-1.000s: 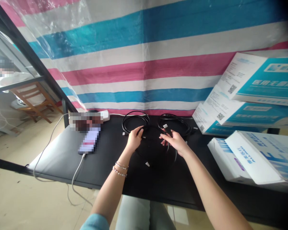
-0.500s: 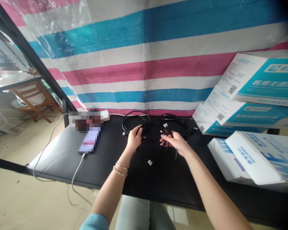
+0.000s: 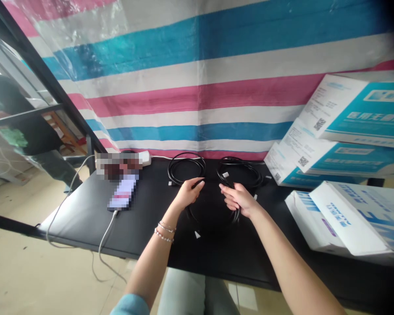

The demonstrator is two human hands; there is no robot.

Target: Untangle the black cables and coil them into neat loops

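Between my hands is a black cable [image 3: 235,216], looped and hanging low over the black tabletop. My left hand [image 3: 189,193] is closed on one part of it, thumb pressed over the fingers. My right hand [image 3: 239,199] is closed round the strands on the other side. A pale tip or tag [image 3: 197,235] shows below my left hand. Behind my left hand lies a coiled black cable [image 3: 174,176]. A second coiled black cable [image 3: 258,168] lies behind my right hand. Dark cable against the dark surface makes the lower loop hard to follow.
Blue-and-white boxes [image 3: 310,142] are stacked at the back right, with white boxes [image 3: 344,218] in front. On the left, a phone [image 3: 124,192] is plugged into a white cord [image 3: 107,232]. A striped sheet [image 3: 197,94] hangs behind the table. Another person [image 3: 29,122] stands beyond the frame.
The held cable's loop has dropped lower and nearer me. My left hand has shifted slightly right and down. A person has come into view at the far left.
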